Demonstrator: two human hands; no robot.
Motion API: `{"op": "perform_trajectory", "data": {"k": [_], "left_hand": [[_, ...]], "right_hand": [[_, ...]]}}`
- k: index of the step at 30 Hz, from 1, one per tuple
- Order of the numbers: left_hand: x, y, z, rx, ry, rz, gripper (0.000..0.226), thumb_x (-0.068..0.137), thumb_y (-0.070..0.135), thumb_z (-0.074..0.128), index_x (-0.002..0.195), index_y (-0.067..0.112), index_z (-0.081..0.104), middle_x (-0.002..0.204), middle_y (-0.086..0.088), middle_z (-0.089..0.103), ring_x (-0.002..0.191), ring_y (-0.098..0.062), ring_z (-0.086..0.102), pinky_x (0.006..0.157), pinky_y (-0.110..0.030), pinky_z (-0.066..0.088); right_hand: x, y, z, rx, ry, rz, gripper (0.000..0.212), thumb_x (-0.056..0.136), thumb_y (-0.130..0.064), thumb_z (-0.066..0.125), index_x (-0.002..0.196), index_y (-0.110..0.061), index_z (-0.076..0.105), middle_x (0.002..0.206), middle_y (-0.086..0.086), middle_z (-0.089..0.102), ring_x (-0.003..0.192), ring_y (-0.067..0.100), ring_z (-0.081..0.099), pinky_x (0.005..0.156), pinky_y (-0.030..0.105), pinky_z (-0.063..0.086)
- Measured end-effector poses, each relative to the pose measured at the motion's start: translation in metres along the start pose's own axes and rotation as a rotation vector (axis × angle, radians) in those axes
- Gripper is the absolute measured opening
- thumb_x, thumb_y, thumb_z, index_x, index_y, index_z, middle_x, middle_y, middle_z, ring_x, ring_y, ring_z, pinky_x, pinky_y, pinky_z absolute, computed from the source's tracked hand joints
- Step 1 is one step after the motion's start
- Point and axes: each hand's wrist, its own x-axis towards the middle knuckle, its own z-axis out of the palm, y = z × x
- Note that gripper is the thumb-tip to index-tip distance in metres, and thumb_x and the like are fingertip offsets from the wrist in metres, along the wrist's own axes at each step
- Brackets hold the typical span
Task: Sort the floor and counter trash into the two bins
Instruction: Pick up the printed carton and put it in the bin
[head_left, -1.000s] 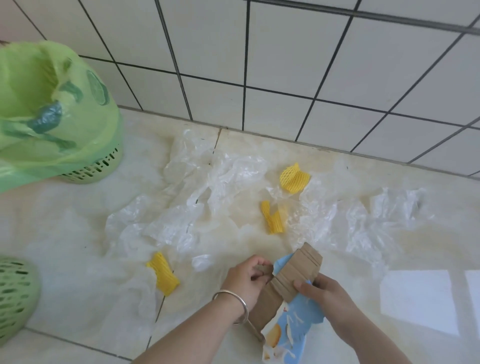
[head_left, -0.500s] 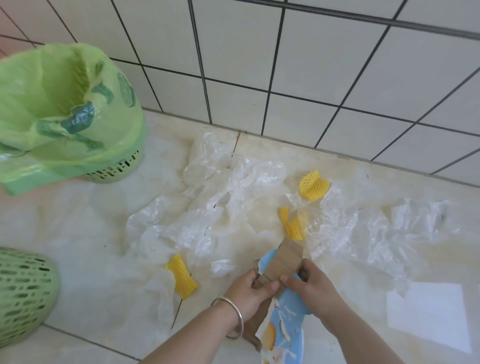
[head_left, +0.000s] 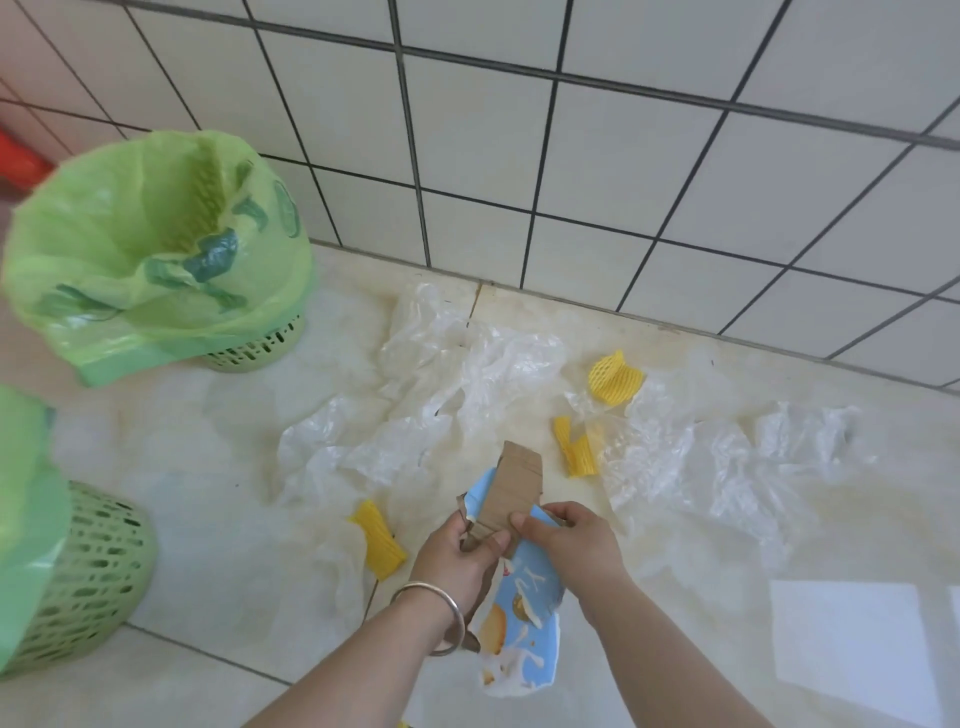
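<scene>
Trash mostly still litters the floor (head_left: 727, 597), clear plastic bags (head_left: 467, 374) and yellow foam nets (head_left: 615, 376) unsorted, while the left hand (head_left: 457, 558) and right hand (head_left: 574, 538) pinch a torn carton (head_left: 511, 491); both green bins (head_left: 156, 249) seem nearly empty.

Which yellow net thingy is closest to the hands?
The yellow foam net just left of the left hand; the other two lie farther off, nearer the wall.

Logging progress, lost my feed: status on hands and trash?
Both hands, left and right, gripping flattened blue carton. Lined bin open at left. Plastic wrap, yellow foam nets still on floor.
</scene>
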Motion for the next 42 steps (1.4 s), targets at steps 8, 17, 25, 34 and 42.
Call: {"op": "perform_trajectory", "data": {"k": [8,17,25,34,42], "left_hand": [[-0.059,0.049,-0.055,0.104,0.075,0.177,0.01,0.085,0.022,0.065,0.094,0.024,0.061,0.055,0.012,0.056,0.037,0.003,0.046,0.048,-0.019,0.036],[-0.161,0.091,-0.135,0.04,0.205,0.346,0.006,0.082,0.025,0.067,0.086,0.027,0.063,0.056,0.01,0.055,0.049,-0.009,0.044,0.054,-0.026,0.036],[-0.28,0.11,-0.205,0.0,0.374,0.436,0.003,0.085,0.023,0.065,0.085,0.024,0.062,0.075,0.003,0.068,0.071,-0.019,0.06,0.072,-0.029,0.049],[-0.308,0.101,-0.29,-0.192,0.463,0.528,0.034,0.084,0.013,0.067,0.107,0.027,0.048,0.088,0.005,0.067,0.086,-0.015,0.066,0.08,-0.019,0.052],[-0.274,0.116,-0.385,-0.047,0.654,0.601,0.051,0.074,0.017,0.076,0.1,0.043,0.04,0.094,0.013,0.06,0.094,-0.017,0.063,0.09,-0.032,0.05]], "right_hand": [[-0.079,-0.046,0.026,-0.023,-0.066,-0.162,0.024,0.082,-0.04,0.066,0.091,-0.018,0.061,0.097,0.007,0.071,0.091,0.026,0.069,0.084,0.041,0.057],[-0.201,-0.108,0.064,-0.036,-0.1,-0.373,0.032,0.083,-0.038,0.068,0.101,-0.013,0.062,0.098,0.006,0.067,0.088,0.024,0.065,0.079,0.035,0.053],[-0.303,-0.124,0.096,0.001,-0.284,-0.547,0.041,0.081,-0.02,0.073,0.117,-0.007,0.058,0.104,0.008,0.066,0.085,0.022,0.065,0.059,0.026,0.056],[-0.349,-0.164,0.174,-0.213,-0.265,-0.78,0.024,0.085,-0.014,0.067,0.104,-0.012,0.053,0.097,0.005,0.061,0.081,0.022,0.061,0.075,0.04,0.056],[-0.34,-0.211,0.263,-0.392,-0.169,-1.031,0.024,0.087,-0.017,0.063,0.108,-0.013,0.054,0.095,-0.001,0.058,0.081,0.021,0.056,0.075,0.035,0.049]]}}
